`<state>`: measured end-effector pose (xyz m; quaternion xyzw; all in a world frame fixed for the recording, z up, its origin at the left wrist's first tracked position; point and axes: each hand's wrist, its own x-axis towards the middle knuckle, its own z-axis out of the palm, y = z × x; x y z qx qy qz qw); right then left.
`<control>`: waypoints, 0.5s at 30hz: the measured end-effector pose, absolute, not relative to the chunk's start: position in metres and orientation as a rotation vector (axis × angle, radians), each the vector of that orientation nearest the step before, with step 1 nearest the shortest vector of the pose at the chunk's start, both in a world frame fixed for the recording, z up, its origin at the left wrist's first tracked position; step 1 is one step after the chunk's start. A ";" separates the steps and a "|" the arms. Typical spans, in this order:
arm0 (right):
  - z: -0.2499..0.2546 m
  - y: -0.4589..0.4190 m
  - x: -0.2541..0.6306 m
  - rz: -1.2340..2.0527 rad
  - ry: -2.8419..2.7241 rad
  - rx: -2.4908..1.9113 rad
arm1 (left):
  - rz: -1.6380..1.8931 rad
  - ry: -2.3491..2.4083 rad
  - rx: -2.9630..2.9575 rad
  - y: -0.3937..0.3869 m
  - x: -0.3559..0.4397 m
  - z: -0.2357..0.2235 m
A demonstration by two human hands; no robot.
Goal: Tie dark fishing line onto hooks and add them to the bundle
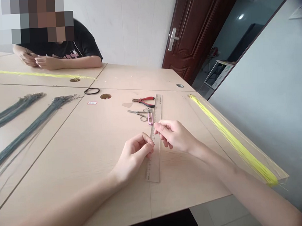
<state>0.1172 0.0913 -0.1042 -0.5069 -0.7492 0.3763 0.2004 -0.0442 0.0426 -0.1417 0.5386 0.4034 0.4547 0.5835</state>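
Grip pinched, left hand [133, 154] and right hand [176, 135], contents unclear; ruler [154, 168] print, red-edged label [92, 103] unreadable.

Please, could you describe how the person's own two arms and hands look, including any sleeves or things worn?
The left hand and right hand wear no visible glove, ring, watch or bracelet. Both forearms are bare, with no sleeve in view.
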 end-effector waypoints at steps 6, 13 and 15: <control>-0.116 0.075 0.129 1.393 -1.950 -1.233 | 0.969 0.963 1.310 0.041 -0.043 -0.140; -0.109 0.071 0.137 1.461 -1.951 -1.265 | 0.888 1.041 1.455 0.040 -0.043 -0.142; -0.110 0.070 0.136 1.432 -1.976 -1.261 | 0.898 1.045 1.481 0.039 -0.042 -0.141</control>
